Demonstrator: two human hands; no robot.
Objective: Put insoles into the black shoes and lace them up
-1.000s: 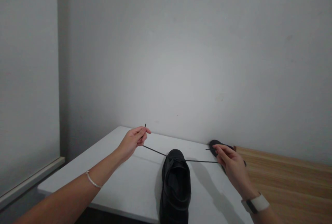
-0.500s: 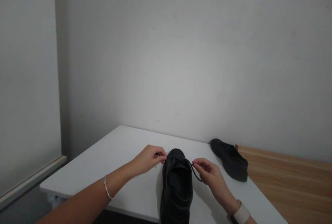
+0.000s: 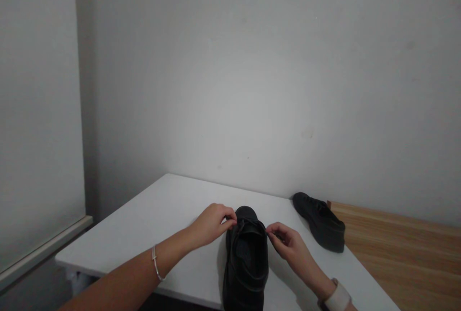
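Note:
A black shoe (image 3: 246,263) stands on the white table (image 3: 173,215) with its toe pointing away from me. My left hand (image 3: 212,224) is pinched at the shoe's left upper edge, with fingers closed on the black lace. My right hand (image 3: 288,244) is pinched at the shoe's right upper edge, holding the other part of the lace. The lace itself is barely visible between my fingers. A second black shoe (image 3: 320,221) lies further back on the right, apart from both hands.
A wooden tabletop (image 3: 406,253) adjoins the white table on the right. A plain grey wall stands close behind both tables. On the left there is a pale window blind with a sill (image 3: 43,248).
Both hands came in from wide apart, where they held the lace stretched taut, to the shoe's upper edges. In the last half second they closed in slightly further.

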